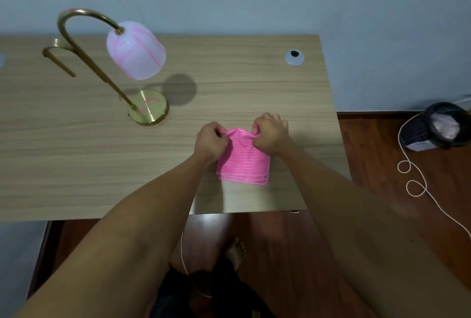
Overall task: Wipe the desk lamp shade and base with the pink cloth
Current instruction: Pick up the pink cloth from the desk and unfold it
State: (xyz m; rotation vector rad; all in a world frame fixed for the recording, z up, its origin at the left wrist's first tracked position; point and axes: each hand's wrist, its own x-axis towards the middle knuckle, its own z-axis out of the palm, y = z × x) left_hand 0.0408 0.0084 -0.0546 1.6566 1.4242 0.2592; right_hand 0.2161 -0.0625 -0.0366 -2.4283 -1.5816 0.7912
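Observation:
A folded pink cloth (pixel 244 164) with pale stripes lies on the wooden desk (pixel 76 164) near its front right. My left hand (pixel 210 141) pinches the cloth's far left corner, and my right hand (pixel 271 132) pinches the far right corner, lifting that edge slightly. The desk lamp stands at the left: a white shade with pink marks (pixel 136 51) hangs from a curved brass neck (pixel 81 44), and pink smears show on the round brass base (pixel 149 111). Both hands are well to the right of the base.
A brass hook-shaped piece (pixel 57 56) lies behind the lamp. A cable grommet (pixel 294 57) sits at the desk's back right. On the floor to the right are a dark basket (pixel 433 127) and a looped white cord (pixel 415 180). My foot (pixel 235 251) shows below the desk edge.

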